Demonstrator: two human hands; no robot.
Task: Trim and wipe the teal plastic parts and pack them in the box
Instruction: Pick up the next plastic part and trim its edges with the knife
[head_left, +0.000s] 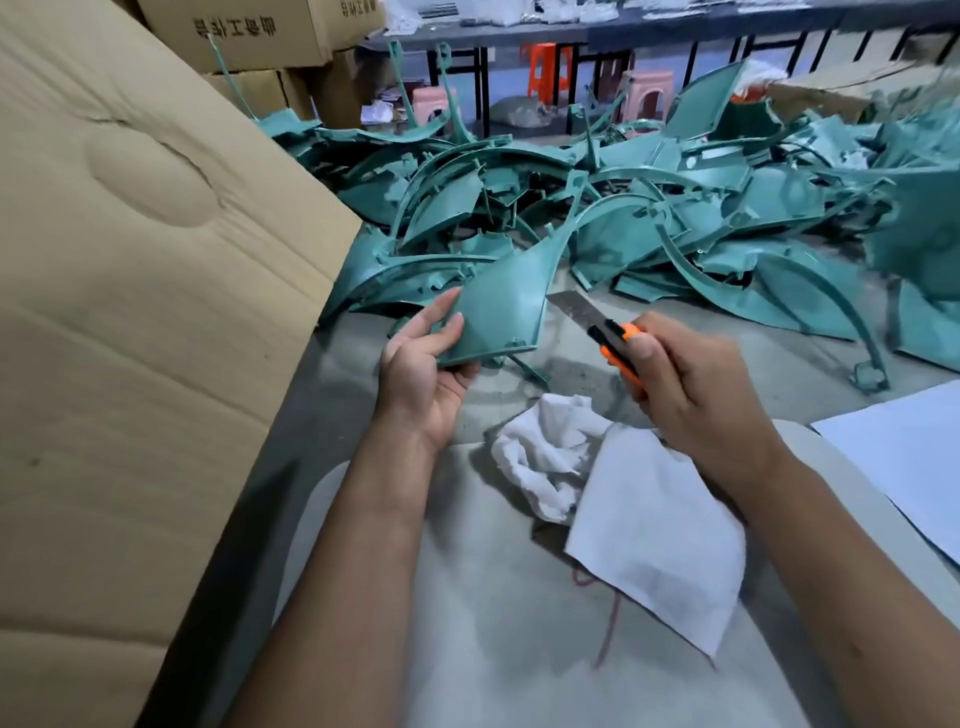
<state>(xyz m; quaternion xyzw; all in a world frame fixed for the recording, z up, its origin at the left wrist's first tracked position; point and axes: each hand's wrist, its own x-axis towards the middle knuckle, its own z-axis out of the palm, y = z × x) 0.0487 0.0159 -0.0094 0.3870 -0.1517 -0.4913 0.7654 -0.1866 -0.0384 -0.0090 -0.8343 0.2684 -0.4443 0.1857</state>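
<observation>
A curved teal plastic part (498, 312) is held above the grey surface (519, 649), the left hand (423, 364) closing its grip on the part's lower corner. The right hand (696, 384) is wrapped around an orange utility knife (605, 332), blade extended toward the part's right edge. A white cloth (613, 499) lies below; a heap of teal parts (649, 208) spreads behind, a cardboard box (130, 312) at left.

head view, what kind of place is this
Likely a small factory finishing and packing area: a heap of teal plastic parts on the worktable, stacked cardboard boxes, and a utility knife for trimming.
</observation>
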